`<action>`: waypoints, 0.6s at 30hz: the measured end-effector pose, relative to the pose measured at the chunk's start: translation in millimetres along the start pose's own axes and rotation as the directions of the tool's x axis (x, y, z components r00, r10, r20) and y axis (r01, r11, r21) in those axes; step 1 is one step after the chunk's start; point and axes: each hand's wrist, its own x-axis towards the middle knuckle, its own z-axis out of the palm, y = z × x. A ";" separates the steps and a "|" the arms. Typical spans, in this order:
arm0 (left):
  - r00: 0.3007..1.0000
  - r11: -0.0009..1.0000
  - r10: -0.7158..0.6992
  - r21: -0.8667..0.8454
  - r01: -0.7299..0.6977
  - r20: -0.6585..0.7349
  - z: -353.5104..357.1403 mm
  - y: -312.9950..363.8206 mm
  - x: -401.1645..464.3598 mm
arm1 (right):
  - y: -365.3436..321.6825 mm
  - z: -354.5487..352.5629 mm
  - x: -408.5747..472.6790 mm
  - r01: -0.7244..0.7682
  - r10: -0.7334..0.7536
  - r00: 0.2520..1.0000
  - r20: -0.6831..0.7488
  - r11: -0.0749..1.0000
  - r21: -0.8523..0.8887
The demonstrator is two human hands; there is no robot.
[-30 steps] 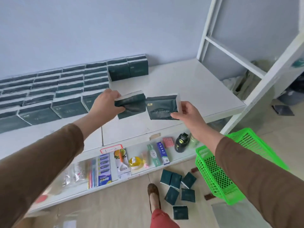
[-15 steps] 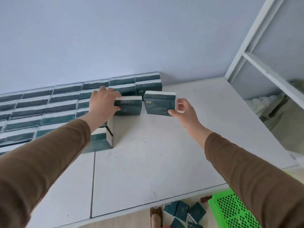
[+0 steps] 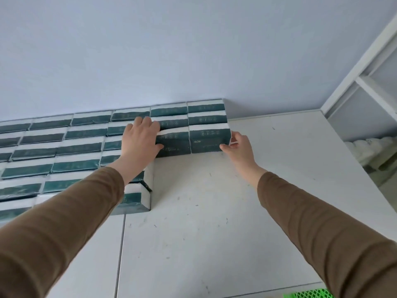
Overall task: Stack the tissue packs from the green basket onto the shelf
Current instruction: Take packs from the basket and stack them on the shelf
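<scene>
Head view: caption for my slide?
Both hands, left and right, set two tissue packs against the stacked rows on the white shelf.

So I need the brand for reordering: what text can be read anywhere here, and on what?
None can be read.
Left tissue pack: pale print, too blurred.
Right tissue pack: pale print and small marks, too blurred.
Stacked packs: faint marks, illegible.
</scene>
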 end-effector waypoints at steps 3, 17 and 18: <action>1.000 1.000 -0.012 -0.009 0.012 0.005 1.3 3.1 -1.4 | -2.7 6.9 -2.6 -0.038 0.040 0.998 -0.049 0.999 0.039; 0.990 0.961 0.111 -0.244 -0.131 -0.091 -16.0 51.7 -163.9 | 3.0 -34.2 -193.7 0.143 -0.149 0.989 0.013 0.919 -0.368; 0.988 0.948 0.129 -0.281 -0.147 -0.080 -16.7 57.8 -188.0 | 4.2 -38.8 -219.5 0.164 -0.172 0.985 0.016 0.903 -0.397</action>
